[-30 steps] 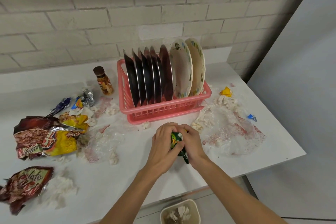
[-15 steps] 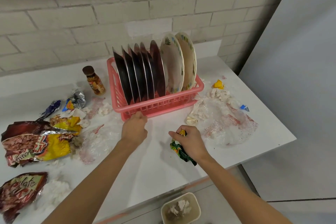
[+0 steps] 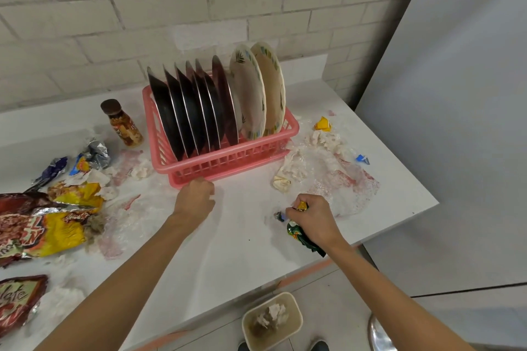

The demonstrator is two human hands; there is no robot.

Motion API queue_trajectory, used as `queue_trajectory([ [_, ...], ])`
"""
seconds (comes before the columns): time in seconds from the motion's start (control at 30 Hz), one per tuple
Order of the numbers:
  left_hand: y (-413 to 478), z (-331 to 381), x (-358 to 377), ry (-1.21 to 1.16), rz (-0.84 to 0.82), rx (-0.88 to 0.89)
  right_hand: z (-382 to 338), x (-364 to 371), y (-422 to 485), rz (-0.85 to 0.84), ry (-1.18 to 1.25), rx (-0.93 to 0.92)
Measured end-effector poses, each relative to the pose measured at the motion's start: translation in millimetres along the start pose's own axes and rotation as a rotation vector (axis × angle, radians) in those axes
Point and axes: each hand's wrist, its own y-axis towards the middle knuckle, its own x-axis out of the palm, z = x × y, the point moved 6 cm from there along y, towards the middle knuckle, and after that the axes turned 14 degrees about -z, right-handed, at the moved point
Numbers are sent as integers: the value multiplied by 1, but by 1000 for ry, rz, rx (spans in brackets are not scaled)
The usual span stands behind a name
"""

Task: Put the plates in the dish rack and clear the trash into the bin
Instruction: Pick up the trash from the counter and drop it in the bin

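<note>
A pink dish rack (image 3: 228, 161) stands at the back of the white table (image 3: 228, 251) with several dark plates (image 3: 185, 114) and two pale patterned plates (image 3: 256, 94) upright in it. My right hand (image 3: 313, 218) grips a crumpled green wrapper (image 3: 302, 238) near the table's front right, with bits of yellow and blue wrapper showing at its fingers. My left hand (image 3: 196, 198) is at the rack's front edge with fingers curled; whether it holds anything is hidden. A beige bin (image 3: 272, 319) with crumpled tissue stands on the floor below the table edge.
Snack bags (image 3: 42, 225), foil wrappers (image 3: 91, 154), tissue and thin plastic film lie on the table's left. A small brown bottle (image 3: 122, 122) stands left of the rack. Clear plastic (image 3: 336, 179), tissue, a yellow scrap (image 3: 322, 124) and a blue scrap (image 3: 362, 159) lie right of it.
My hands have come apart: the left went from the wrapper up to the rack's front edge, and the right stayed near the front with the green wrapper in its grip.
</note>
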Motion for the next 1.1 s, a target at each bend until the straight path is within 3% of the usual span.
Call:
queue_trajectory([
  [0.3, -31, 83, 17, -478, -42, 214, 30, -42, -13, 38, -50, 22],
  [0.43, -34, 107, 31, -559, -19, 140, 41, -45, -18, 2, -38, 50],
  [0.5, -33, 116, 40, -557, -44, 102, 46, -46, -20, -15, -31, 61],
  [0.67, -29, 137, 65, -209, -184, 128, 51, -50, -21, -60, -39, 59],
  [0.77, -31, 143, 78, -158, -139, 141, 53, -53, -19, -92, -43, 55],
  [0.9, -38, 147, 86, -192, -75, 203, 56, -51, -18, -141, -78, 53],
  [1.1, -48, 136, 85, -465, -42, 239, 62, -39, -19, -169, -143, 76],
])
